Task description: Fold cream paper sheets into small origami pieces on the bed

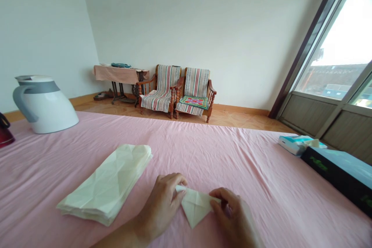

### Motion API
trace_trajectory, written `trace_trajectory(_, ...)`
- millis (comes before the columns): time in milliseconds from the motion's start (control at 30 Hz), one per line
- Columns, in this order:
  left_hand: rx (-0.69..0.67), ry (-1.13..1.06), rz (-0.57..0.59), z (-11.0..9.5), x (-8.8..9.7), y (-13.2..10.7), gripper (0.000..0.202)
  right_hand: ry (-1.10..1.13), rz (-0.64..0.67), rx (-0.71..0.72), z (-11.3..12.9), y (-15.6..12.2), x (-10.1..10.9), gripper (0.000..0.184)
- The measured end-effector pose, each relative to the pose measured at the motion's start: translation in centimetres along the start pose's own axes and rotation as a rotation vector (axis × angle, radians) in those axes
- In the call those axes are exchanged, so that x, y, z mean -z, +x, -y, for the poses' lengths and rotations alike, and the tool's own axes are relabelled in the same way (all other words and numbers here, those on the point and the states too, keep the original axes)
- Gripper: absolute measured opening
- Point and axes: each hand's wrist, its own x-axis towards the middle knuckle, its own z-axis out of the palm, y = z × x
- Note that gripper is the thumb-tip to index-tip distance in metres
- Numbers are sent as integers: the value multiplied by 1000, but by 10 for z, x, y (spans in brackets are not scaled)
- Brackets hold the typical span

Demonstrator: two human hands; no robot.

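A small folded sheet of pale paper lies on the pink cloth near the front, creased and pointed toward me. My left hand pinches its left corner between thumb and fingers. Its right corner is pinched by my right hand, whose lower fingers are partly hidden. To the left of my hands rests a stack of creased pale paper sheets, apart from both hands.
A white and grey thermos jug stands at the back left, beside a dark red object cut off by the edge. At right are a tissue pack and a black box. Two wooden armchairs stand beyond the pink cloth.
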Motion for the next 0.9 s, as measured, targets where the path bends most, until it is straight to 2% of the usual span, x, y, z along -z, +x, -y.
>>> trace_trajectory(133,-96,171,46,-6,2,0,20,-164,5,35,-7,0,-5,15)
trace_trajectory(233,-266,228,131,-12,3,-2,29,-180,8,46,-5,1,-4,15)
trace_trajectory(333,-388,282,218,-12,1,-6,25,-167,25,39,-4,3,-1,17)
trace_trajectory(433,-404,347,251,-8,-2,-9,24,-117,77,14,-6,3,6,24)
trace_trajectory(500,-410,373,270,-7,-2,-11,29,-75,114,27,-8,2,12,36)
trace_trajectory(567,-410,392,292,-8,0,-11,35,-50,153,51,-10,2,17,40)
trace_trajectory(900,-404,441,355,-8,-1,-11,54,-98,280,155,-16,9,27,17)
